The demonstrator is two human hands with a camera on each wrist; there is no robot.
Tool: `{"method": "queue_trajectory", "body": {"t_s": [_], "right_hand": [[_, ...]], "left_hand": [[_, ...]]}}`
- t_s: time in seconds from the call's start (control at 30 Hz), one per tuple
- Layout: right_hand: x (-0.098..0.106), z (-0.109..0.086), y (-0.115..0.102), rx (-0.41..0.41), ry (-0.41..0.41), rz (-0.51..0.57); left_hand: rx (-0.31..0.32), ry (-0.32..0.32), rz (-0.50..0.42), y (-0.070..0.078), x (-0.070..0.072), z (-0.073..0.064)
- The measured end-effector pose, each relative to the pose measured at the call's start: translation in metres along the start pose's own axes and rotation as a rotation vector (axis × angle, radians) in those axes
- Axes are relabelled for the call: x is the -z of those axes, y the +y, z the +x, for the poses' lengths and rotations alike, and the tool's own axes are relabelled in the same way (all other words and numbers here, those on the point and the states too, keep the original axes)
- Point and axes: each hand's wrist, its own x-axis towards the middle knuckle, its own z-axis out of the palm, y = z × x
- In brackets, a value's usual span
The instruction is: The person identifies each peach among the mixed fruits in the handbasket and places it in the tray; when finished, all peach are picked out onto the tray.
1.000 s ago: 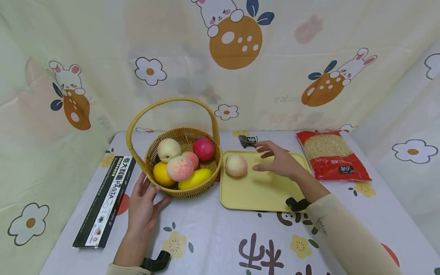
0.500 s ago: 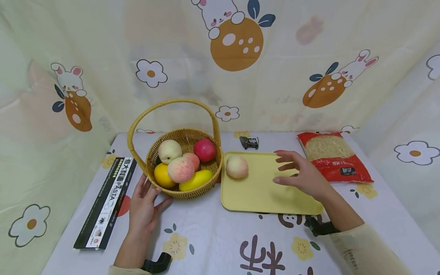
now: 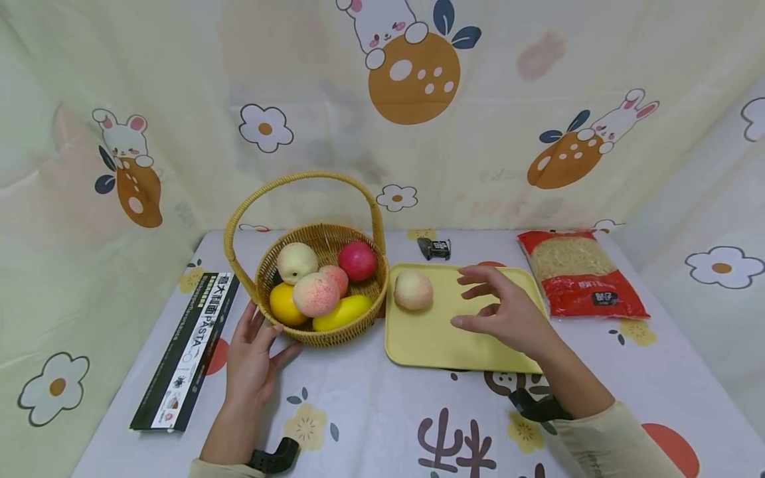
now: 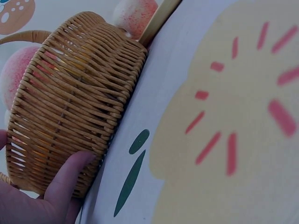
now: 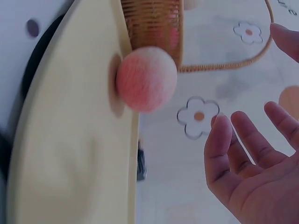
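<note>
On the table's left half stands a wicker basket (image 3: 325,342) with a tall handle, holding several fruits, among them pale and pink peaches (image 3: 315,294), a dark red fruit (image 3: 357,260) and yellow fruits (image 3: 343,313). My left hand (image 3: 251,365) rests against its left front side, thumb (image 4: 70,179) along the weave in the left wrist view. A lone peach (image 3: 414,290) sits at the left end of a yellow tray (image 3: 442,342). Right of that peach, my right hand (image 3: 505,312) hovers over the tray, fingers spread and holding nothing. The peach (image 5: 147,79) stands apart from it in the right wrist view.
A long black and white pasta box (image 3: 185,352) lies left of the basket. Behind the tray is a small black wrapped packet (image 3: 434,248). A red and clear bag (image 3: 580,272) lies to the tray's right. A patterned cloth curtain (image 3: 311,79) hangs behind the table.
My right hand drew back right from near the tray's peach, then came a little left again, still holding nothing. The left hand stays at the basket; the fruits have not moved.
</note>
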Motion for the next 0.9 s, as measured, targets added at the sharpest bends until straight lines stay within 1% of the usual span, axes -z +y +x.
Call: {"method": "queue_trajectory", "body": {"t_s": [0.2, 0.4, 0.63, 0.77, 0.9], "right_hand": [[-0.022, 0.022, -0.017, 0.049, -0.054, -0.006], [-0.038, 0.047, -0.045, 0.132, -0.112, -0.008], [-0.062, 0.071, -0.069, 0.236, -0.197, -0.034], [-0.079, 0.085, -0.079, 0.268, -0.242, -0.038], [-0.096, 0.098, -0.084, 0.271, -0.285, -0.022]], "left_hand": [[0.016, 0.008, 0.010, 0.000, 0.002, -0.002], [0.004, -0.003, 0.007, 0.000, 0.000, -0.001], [0.019, -0.010, 0.010, 0.000, -0.002, -0.002], [0.009, -0.010, 0.018, 0.002, -0.001, -0.002], [0.012, -0.009, 0.021, 0.002, -0.001, -0.003]]}}
